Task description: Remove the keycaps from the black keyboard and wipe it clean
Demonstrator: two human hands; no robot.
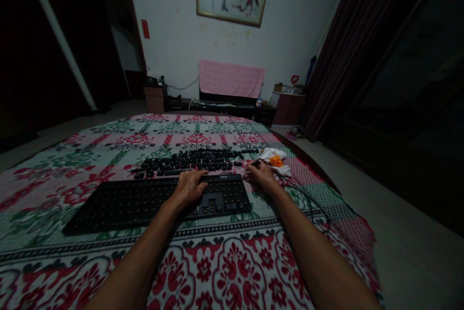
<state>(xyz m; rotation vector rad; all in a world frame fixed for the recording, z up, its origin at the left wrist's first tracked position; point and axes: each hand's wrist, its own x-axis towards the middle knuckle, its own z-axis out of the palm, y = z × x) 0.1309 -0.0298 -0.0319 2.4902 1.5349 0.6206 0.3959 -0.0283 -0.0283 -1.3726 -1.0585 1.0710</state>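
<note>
A black keyboard (pixel 137 204) lies on the patterned cloth, its key positions bare with small yellowish posts showing; a few keycaps sit at its lower right. My left hand (pixel 188 187) rests on the keyboard's far part, fingers and thumb apart. Just past the keyboard's right end, my right hand (pixel 261 176) is closed in a pinch around a small dark thing (pixel 256 162), too dim to name. Many loose black keycaps (pixel 195 158) are spread in rows beyond the keyboard. Beside the right hand lies a white and orange crumpled cloth or packet (pixel 276 159).
A black cable (pixel 308 196) loops on the cloth right of my right hand. The red, green and white tablecloth (pixel 232 271) covers the table. Farther back stand a low cabinet (pixel 266 114) and something flat draped with a pink towel (pixel 232 78).
</note>
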